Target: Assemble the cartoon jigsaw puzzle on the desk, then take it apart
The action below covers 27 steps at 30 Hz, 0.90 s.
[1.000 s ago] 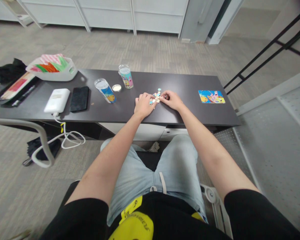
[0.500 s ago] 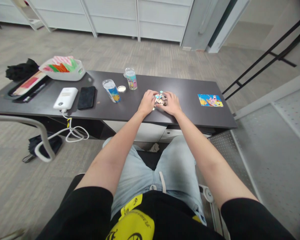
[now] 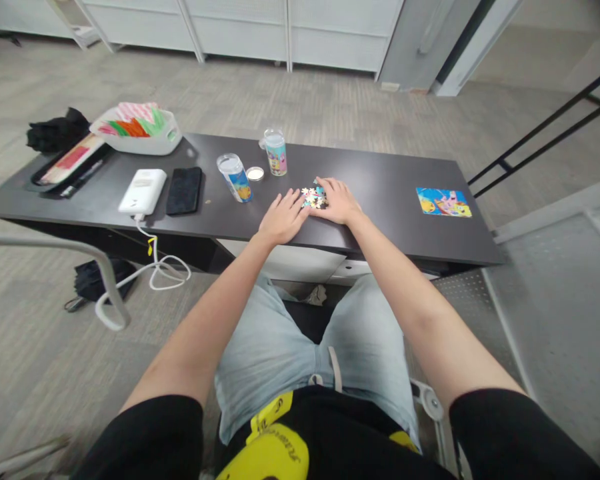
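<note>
A small heap of jigsaw puzzle pieces (image 3: 314,197), some pale and some coloured, lies on the dark table (image 3: 380,200) in front of me. My left hand (image 3: 283,217) rests palm down at the heap's left side, its fingers stretched out. Along the right side of the pieces, my right hand (image 3: 339,202) curves with thumb and fingers apart, touching the edge of the heap. Neither hand appears to grip a piece, though the palms are hidden.
Two clear printed cups (image 3: 236,179) stand behind the left hand, with a round lid (image 3: 255,174) between them. A cartoon picture card (image 3: 444,202) lies at right. Leftward are a phone (image 3: 184,191), a white power bank (image 3: 143,192) with cable, and a white basket (image 3: 143,141).
My left hand has shifted left and flattened out from its cupped pose. The right hand stays by the pieces, which now lie more spread. The view has turned slightly.
</note>
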Each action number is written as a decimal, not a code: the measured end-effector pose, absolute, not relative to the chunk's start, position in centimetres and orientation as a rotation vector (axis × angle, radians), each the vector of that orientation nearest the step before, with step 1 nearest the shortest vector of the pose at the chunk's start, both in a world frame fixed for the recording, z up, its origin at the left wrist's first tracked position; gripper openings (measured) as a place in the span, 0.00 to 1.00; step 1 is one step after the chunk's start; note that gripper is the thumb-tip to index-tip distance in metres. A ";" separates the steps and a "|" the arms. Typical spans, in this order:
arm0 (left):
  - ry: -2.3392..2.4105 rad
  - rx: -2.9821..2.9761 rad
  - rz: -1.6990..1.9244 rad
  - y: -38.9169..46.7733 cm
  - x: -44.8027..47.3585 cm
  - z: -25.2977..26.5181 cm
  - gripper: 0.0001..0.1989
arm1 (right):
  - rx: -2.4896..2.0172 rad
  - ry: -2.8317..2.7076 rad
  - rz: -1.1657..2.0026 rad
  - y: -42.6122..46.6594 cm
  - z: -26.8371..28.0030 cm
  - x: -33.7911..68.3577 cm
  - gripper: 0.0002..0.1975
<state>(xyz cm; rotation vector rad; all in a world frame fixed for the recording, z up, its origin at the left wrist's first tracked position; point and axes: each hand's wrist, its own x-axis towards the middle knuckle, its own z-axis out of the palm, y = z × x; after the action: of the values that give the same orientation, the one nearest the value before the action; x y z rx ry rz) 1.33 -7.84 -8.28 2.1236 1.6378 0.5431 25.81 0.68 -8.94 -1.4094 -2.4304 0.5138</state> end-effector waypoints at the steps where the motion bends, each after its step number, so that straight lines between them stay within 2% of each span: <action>1: 1.604 2.161 0.505 -8.0 1.4 -8.3 0.50 | -1.377 -2.443 0.512 0.8 -8.9 25.6 0.56; 4: 1.543 2.205 0.447 -7.9 2.0 -8.1 0.60 | -1.321 -2.451 0.510 0.8 -8.8 25.4 0.48; 6: 1.589 2.174 0.492 -7.3 2.4 -8.0 0.63 | -1.323 -2.425 0.506 0.6 -8.9 25.4 0.47; 9: 1.692 2.109 0.564 -6.0 3.1 -8.0 0.68 | -1.390 -2.330 0.487 0.1 -9.2 25.4 0.52; 12: 1.572 2.066 0.620 -4.8 3.7 -8.3 0.71 | -1.449 -2.245 0.500 -0.5 -9.7 25.2 0.59; 15: 1.453 2.003 0.679 -4.1 3.9 -8.7 0.66 | -1.410 -2.234 0.552 -0.7 -10.0 25.0 0.57; 21: 1.458 1.816 0.829 -4.1 3.4 -9.0 0.46 | -1.332 -2.173 0.607 0.2 -10.3 24.7 0.44; 27: 1.586 1.725 1.030 -4.6 3.7 -8.9 0.43 | -1.316 -2.135 0.600 0.2 -10.3 24.3 0.23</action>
<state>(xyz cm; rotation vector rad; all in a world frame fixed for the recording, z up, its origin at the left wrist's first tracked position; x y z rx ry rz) 3.71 -4.59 -8.88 1.7253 1.5861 1.0302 24.34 0.20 -10.33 -1.3163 -2.1350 0.6002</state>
